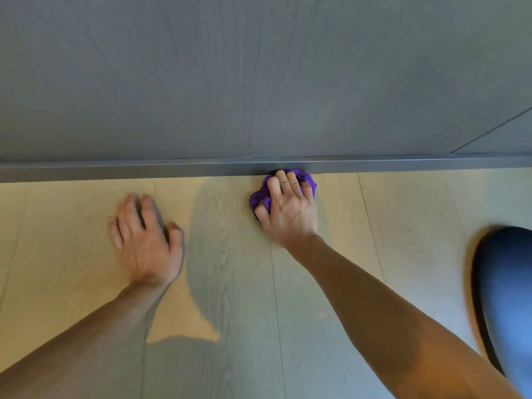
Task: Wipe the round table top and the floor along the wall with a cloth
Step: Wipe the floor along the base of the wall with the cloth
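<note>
A bunched purple cloth [259,197] lies on the light wood floor [403,226], pressed against the dark grey skirting strip [115,169] at the foot of the grey wall [259,82]. My right hand [288,211] lies on top of the cloth and grips it, fingers reaching the skirting. To the left, my left hand [146,240] rests flat on the floor with fingers spread, holding nothing, a little back from the wall. The round table is out of view.
A blue-clad knee [506,298] shows at the right edge, blurred. The floor planks run away from me toward the wall. A panel seam crosses the wall at the upper right [489,131].
</note>
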